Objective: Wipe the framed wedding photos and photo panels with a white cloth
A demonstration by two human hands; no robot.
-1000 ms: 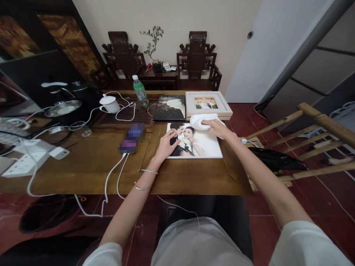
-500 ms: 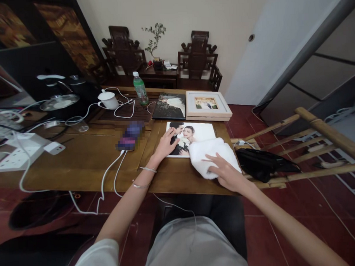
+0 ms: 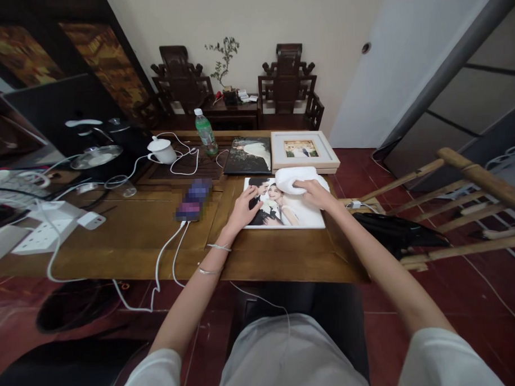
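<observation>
From the head view, resting the left hand [image 3: 242,209], loosely spread, on the left part of the white photo panel [image 3: 307,216] lying flat on the worktop [image 3: 268,257]. Holding a folded white cloth [image 3: 286,179] in the right hand [image 3: 315,193], over the panel's upper right part. Facing, just beyond, a dark photo panel [image 3: 248,158] and a pale frame [image 3: 333,157] side by side, with a bottle [image 3: 206,133] standing to their left.
</observation>
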